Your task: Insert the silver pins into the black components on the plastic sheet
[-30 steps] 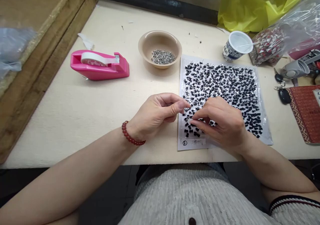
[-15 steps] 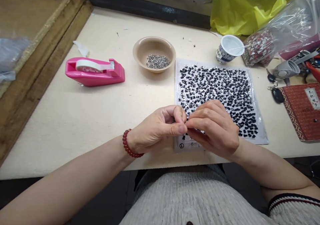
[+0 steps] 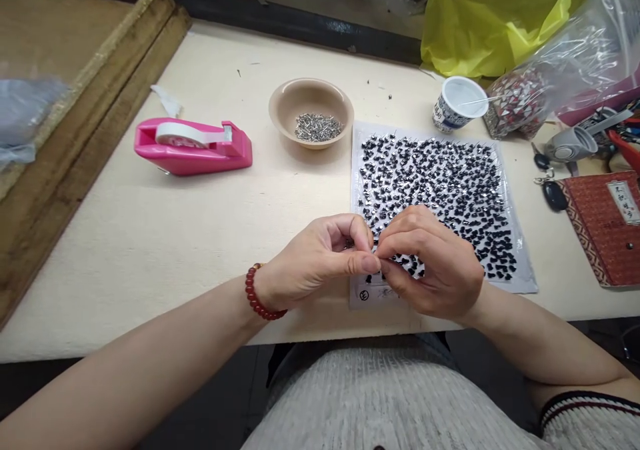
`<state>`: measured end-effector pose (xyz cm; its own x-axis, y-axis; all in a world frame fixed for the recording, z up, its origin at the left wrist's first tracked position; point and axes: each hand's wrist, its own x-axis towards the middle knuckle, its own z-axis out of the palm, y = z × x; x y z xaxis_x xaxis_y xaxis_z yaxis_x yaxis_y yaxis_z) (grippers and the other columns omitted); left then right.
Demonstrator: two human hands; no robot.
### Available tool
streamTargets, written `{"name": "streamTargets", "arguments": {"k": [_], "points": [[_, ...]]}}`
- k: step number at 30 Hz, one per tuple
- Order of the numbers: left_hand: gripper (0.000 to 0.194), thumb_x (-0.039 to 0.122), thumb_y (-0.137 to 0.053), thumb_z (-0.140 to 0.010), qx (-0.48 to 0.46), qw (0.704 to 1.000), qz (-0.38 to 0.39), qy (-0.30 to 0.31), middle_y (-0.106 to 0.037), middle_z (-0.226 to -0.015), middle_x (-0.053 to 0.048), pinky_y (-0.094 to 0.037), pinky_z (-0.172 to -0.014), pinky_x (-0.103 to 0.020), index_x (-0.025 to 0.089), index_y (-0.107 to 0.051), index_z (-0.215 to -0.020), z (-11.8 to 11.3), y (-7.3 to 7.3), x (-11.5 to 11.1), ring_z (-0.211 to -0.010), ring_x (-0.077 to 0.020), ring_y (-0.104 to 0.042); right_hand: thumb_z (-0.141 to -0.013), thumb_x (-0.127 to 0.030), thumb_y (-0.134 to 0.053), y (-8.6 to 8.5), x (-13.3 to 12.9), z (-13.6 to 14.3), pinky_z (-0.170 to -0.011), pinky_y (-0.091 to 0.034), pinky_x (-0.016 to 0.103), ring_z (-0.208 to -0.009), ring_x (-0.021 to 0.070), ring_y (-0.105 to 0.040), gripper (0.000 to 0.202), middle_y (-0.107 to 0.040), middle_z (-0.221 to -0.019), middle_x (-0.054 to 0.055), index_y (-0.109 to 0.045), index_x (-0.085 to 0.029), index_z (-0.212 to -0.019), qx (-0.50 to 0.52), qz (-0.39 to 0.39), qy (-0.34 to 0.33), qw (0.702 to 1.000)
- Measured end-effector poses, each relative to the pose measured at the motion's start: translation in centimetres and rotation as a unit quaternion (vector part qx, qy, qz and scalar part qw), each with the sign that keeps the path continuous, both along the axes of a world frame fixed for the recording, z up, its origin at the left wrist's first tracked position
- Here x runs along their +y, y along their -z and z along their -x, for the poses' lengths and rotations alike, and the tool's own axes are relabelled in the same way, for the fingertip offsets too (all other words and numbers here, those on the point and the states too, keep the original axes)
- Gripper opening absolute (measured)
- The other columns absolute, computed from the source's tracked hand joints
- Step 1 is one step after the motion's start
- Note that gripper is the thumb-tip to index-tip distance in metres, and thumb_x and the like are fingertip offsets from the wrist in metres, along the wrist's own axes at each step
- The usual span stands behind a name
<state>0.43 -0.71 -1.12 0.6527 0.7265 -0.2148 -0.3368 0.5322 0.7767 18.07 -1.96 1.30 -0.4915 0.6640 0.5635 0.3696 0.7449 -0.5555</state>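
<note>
My left hand (image 3: 320,260) and my right hand (image 3: 430,263) meet fingertip to fingertip above the near left corner of a white sheet (image 3: 520,273) covered with several small black pieces (image 3: 450,177). Both thumbs and forefingers pinch together around something tiny at the meeting point; it is too small to make out. A red bead bracelet (image 3: 256,295) circles my left wrist. A tan bowl (image 3: 287,107) holding small metal pins (image 3: 318,127) stands beyond the hands, left of the sheet.
A pink tape dispenser (image 3: 193,147) lies at the left. A white cup (image 3: 459,103), yellow bag (image 3: 490,23), clear bags, keys (image 3: 550,190) and a red patterned book (image 3: 610,227) crowd the right. A wooden frame (image 3: 85,113) borders the left edge.
My right hand lifted off the sheet of black pieces and came to my left hand's fingertips. Both hands now pinch together; over the last half second they barely moved.
</note>
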Motion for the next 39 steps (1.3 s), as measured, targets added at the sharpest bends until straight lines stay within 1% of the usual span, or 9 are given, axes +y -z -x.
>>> {"name": "streamTargets", "arguments": {"k": [3,5,9,12,18,22,28,33,39], "points": [[0.032,0.037,-0.078,-0.071,-0.004,1.0,0.012,0.002,-0.051,-0.067,0.002,-0.034,-0.055,-0.02,0.013,-0.058,-0.07,0.0,-0.1,0.0,-0.06,-0.0079,-0.043,-0.082,-0.01,-0.056,-0.3,0.2,-0.3,-0.066,-0.047,0.033,-0.07,0.0134,-0.058,0.008,-0.062,-0.074,0.003,-0.057,-0.017,-0.084,0.019,0.032,-0.011,0.999],[0.033,0.044,-0.067,-0.082,-0.014,0.999,0.024,-0.033,-0.05,-0.067,0.002,-0.029,-0.049,-0.019,0.012,-0.062,-0.077,0.1,-0.2,0.2,-0.054,-0.0062,-0.035,-0.08,-0.009,-0.057,-0.8,0.4,-0.9,-0.066,-0.048,0.033,-0.069,0.013,-0.058,0.01,-0.061,-0.073,0.002,-0.058,-0.018,-0.082,0.037,0.047,0.005,0.998],[0.023,0.028,-0.052,-0.093,-0.01,0.992,0.02,-0.123,-0.052,-0.067,0.0,-0.024,-0.045,-0.018,0.01,-0.066,-0.098,0.1,-0.4,0.7,-0.049,-0.0054,-0.027,-0.078,-0.008,-0.061,-3.0,0.2,-2.7,-0.066,-0.047,0.032,-0.069,0.0129,-0.056,0.012,-0.06,-0.073,0.001,-0.059,-0.019,-0.08,-0.017,0.083,0.071,0.994],[0.021,0.022,-0.052,-0.093,0.006,0.992,0.022,-0.126,-0.053,-0.066,0.0,-0.025,-0.045,-0.018,0.011,-0.064,-0.105,0.1,-0.5,0.8,-0.049,-0.0058,-0.027,-0.081,-0.009,-0.059,-4.0,-0.1,-3.4,-0.066,-0.046,0.032,-0.068,0.0135,-0.055,0.012,-0.061,-0.071,0.001,-0.059,-0.021,-0.078,-0.122,0.086,0.075,0.986],[0.009,0.017,-0.048,-0.094,-0.001,0.992,0.017,-0.124,-0.06,-0.065,-0.001,-0.027,-0.045,-0.016,0.016,-0.057,-0.094,0.3,-0.4,0.8,-0.046,-0.0049,-0.029,-0.082,-0.01,-0.056,-1.2,0.6,-3.0,-0.067,-0.043,0.032,-0.068,0.0132,-0.054,0.011,-0.06,-0.069,0.0,-0.056,-0.018,-0.075,-0.209,0.053,0.073,0.974],[0.021,0.022,-0.049,-0.095,-0.007,0.99,0.031,-0.136,-0.06,-0.061,-0.001,-0.023,-0.042,-0.016,0.012,-0.06,-0.08,0.4,-0.3,1.1,-0.042,-0.003,-0.027,-0.083,-0.012,-0.056,0.7,1.3,-2.8,-0.067,-0.04,0.031,-0.069,0.013,-0.054,0.01,-0.061,-0.071,0.001,-0.059,-0.017,-0.075,-0.226,0.014,0.104,0.969],[0.023,0.034,-0.067,-0.084,0.004,0.987,0.011,-0.158,-0.053,-0.057,0.002,-0.023,-0.042,-0.018,0.012,-0.07,-0.075,0.4,-0.2,1.0,-0.044,-0.0035,-0.03,-0.081,-0.011,-0.057,0.9,1.6,-2.8,-0.067,-0.036,0.03,-0.07,0.0128,-0.055,0.009,-0.062,-0.072,0.0,-0.06,-0.017,-0.075,-0.224,0.03,0.101,0.969],[0.014,0.028,-0.071,-0.081,0.035,0.989,0.001,-0.144,-0.057,-0.065,0.001,-0.025,-0.045,-0.019,0.014,-0.072,-0.085,0.4,0.0,0.9,-0.048,-0.0039,-0.034,-0.081,-0.01,-0.054,1.3,1.6,-2.9,-0.069,-0.035,0.03,-0.072,0.0137,-0.053,0.01,-0.061,-0.073,0.001,-0.058,-0.018,-0.077,-0.237,0.04,0.09,0.966],[0.019,0.033,-0.07,-0.082,0.023,0.994,0.026,-0.103,-0.058,-0.06,0.0,-0.021,-0.044,-0.019,0.014,-0.069,-0.076,0.5,-0.1,0.8,-0.046,-0.0045,-0.032,-0.082,-0.011,-0.054,1.4,1.7,-2.9,-0.067,-0.032,0.031,-0.071,0.0136,-0.053,0.01,-0.062,-0.072,0.0,-0.057,-0.018,-0.075,-0.265,-0.001,0.093,0.96]]}}
